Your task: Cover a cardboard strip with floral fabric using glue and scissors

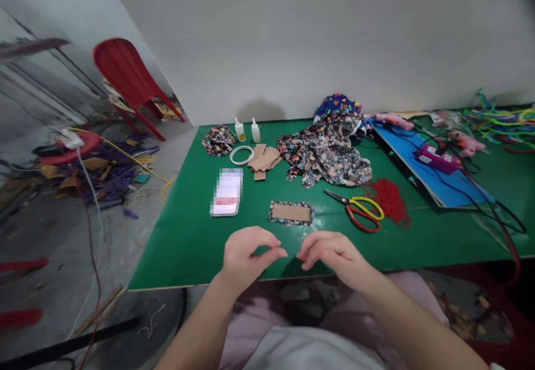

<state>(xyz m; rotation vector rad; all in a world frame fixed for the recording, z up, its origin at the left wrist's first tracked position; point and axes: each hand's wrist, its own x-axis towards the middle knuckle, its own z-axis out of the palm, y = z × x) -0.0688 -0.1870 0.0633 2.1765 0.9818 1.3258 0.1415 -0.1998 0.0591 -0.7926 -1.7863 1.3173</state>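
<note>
My left hand [251,252] hovers over the near edge of the green table, its thumb and fingers curved with a gap between them and nothing held. Facing it, my right hand [328,251] is loosely bent, fingers pointing left, and also holds nothing visible. Just beyond both hands lies a strip of dark floral fabric [308,222] with a brown cardboard rectangle [291,212] on top of it, touched by neither hand. Scissors [355,208] with one yellow and one red handle rest to the right. A phone [228,191] with a lit, blurred screen lies to the left.
Farther back on the green table [184,247] are two glue bottles [256,132], a white ring [241,155], cardboard pieces [264,160] and bunched floral fabric [330,155]. Red threads [387,198], a blue board [434,169] and a corded purple box [437,160] occupy the right.
</note>
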